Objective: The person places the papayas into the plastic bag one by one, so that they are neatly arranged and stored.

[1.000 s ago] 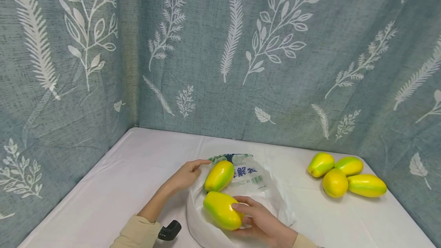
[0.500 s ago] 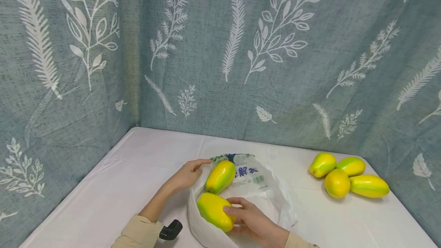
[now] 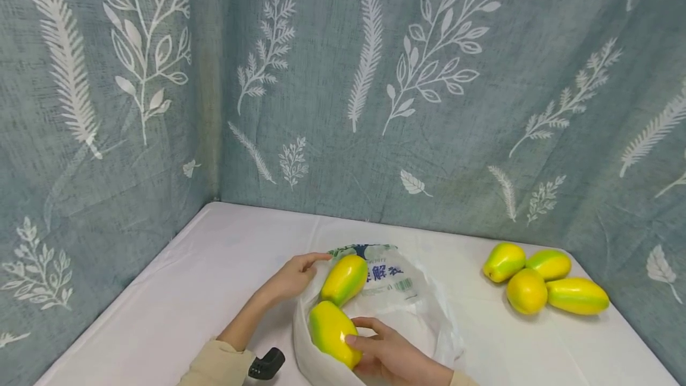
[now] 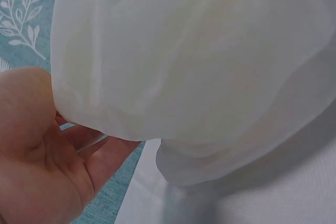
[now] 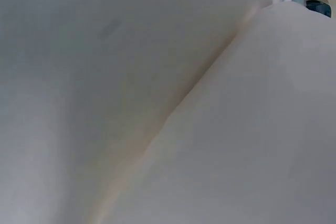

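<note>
A white plastic bag (image 3: 429,320) with green and blue print lies with its mouth spread open on the table. My left hand (image 3: 293,276) grips the bag's left rim; in the left wrist view the fingers of that hand (image 4: 47,150) go behind the hanging plastic. Inside the bag rests a yellow-green papaya (image 3: 345,279). Just in front of it, my right hand (image 3: 393,353) holds a second papaya (image 3: 329,329) from its right side, thumb on top, within the bag's mouth. White plastic (image 5: 131,77) fills most of the right wrist view and hides that hand.
Several more papayas (image 3: 527,292) lie grouped at the table's right side. A black device (image 3: 267,364) sits beside the left sleeve. Behind the white-covered table (image 3: 241,237) hangs a blue-green leaf-patterned curtain (image 3: 321,94).
My right hand has moved left with its papaya, which has turned steeper and come up against the papaya behind it. The left hand stays at the bag's rim.
</note>
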Available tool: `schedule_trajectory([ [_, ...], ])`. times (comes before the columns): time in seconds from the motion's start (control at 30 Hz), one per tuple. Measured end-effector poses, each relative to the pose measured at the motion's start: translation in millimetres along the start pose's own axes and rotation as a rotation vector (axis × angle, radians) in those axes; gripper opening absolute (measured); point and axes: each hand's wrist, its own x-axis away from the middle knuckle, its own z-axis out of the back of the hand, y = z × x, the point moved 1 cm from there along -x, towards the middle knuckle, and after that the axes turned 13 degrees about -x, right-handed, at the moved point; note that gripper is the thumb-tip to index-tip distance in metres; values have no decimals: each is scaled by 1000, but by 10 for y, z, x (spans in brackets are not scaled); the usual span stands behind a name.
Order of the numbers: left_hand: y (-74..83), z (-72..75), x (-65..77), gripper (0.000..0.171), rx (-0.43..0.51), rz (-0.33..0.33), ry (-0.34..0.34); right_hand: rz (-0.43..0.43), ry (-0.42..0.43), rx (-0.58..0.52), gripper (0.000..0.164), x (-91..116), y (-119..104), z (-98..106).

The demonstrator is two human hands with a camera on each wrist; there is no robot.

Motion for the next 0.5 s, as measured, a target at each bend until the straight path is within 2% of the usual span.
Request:
schedule_trajectory([
  [0.17, 7, -24, 11, 37, -4, -2, 0, -40, 2, 30, 68, 5, -3, 5],
  [0.27, 13, -39, 13, 37, -6, -8, -2, -38, 4, 89, 70, 6, -1, 24],
  [0.5, 21, -27, 1, 38, -12, -20, 5, -51, 18, 149, 67, -7, -37, 22],
])
